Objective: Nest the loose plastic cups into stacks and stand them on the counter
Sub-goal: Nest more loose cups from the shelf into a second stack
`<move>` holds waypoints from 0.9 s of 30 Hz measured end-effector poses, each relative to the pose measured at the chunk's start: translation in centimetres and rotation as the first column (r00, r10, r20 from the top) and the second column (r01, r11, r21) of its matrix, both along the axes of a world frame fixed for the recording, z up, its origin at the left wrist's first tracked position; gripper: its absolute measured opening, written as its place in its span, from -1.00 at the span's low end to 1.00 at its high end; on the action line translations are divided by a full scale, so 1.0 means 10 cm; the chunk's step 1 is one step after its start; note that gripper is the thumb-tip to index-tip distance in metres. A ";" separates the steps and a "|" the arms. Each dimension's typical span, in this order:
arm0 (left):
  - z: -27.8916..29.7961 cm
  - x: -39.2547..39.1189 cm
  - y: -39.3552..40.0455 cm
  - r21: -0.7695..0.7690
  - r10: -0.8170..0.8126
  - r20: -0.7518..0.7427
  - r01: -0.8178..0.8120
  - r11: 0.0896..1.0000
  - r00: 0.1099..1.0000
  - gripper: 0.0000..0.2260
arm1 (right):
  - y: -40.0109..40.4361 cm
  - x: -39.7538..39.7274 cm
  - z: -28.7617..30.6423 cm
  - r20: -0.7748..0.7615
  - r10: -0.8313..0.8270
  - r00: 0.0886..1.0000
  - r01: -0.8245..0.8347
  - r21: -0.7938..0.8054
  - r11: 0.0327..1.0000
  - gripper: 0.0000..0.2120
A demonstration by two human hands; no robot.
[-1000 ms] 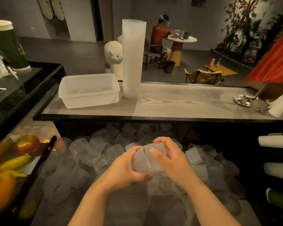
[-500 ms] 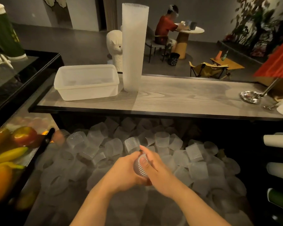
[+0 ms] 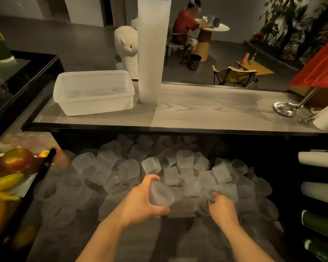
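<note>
Below the counter [image 3: 197,110], left hand [image 3: 140,201] grip curled round ribbed cups [image 3: 160,193] (nested), right hand [image 3: 221,205] seemingly pinching a loose cup [image 3: 206,195].

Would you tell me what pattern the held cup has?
Fine vertical ribbing on translucent plastic, seen in the head view: the cup.

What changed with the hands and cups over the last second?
The right hand let go of the ribbed cup both hands were holding, moved right and now grasps a loose cup in the pile. The left hand keeps the ribbed cup. The tall stack and tub on the counter are unchanged.
</note>
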State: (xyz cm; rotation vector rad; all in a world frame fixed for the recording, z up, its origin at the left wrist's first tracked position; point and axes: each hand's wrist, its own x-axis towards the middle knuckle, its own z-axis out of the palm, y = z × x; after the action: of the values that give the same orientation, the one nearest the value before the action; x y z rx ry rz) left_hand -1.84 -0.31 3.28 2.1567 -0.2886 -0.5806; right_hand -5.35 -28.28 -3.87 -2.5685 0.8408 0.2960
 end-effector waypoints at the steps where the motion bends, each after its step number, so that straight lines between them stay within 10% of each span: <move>1: 0.00 0.00 0.02 0.006 -0.002 0.001 0.002 1.000 1.000 -0.29 | -0.01 0.00 -0.03 -0.001 0.002 1.000 -0.002 -0.004 1.000 -0.69; 12: -0.15 -0.04 0.08 0.049 -0.049 -0.033 0.050 0.998 0.998 -0.06 | 0.32 -0.10 0.56 0.307 0.107 0.946 -0.168 0.180 0.969 -0.63; 20: 0.00 0.03 0.08 -0.116 -0.100 0.002 0.099 0.988 0.995 -0.10 | 0.89 -0.05 0.99 0.401 -0.104 0.910 -0.272 0.768 0.581 -0.77; 27: 0.14 0.07 0.18 -0.160 -0.095 0.047 0.102 0.982 0.994 -0.09 | 1.13 -0.01 1.06 0.440 -0.038 0.897 -0.309 0.685 0.660 -0.87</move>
State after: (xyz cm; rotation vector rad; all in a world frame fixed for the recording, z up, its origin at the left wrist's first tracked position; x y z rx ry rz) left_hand -1.13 1.52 4.64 2.0068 -0.4509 -0.5516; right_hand -5.46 -16.97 6.69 -1.7933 0.2513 0.0818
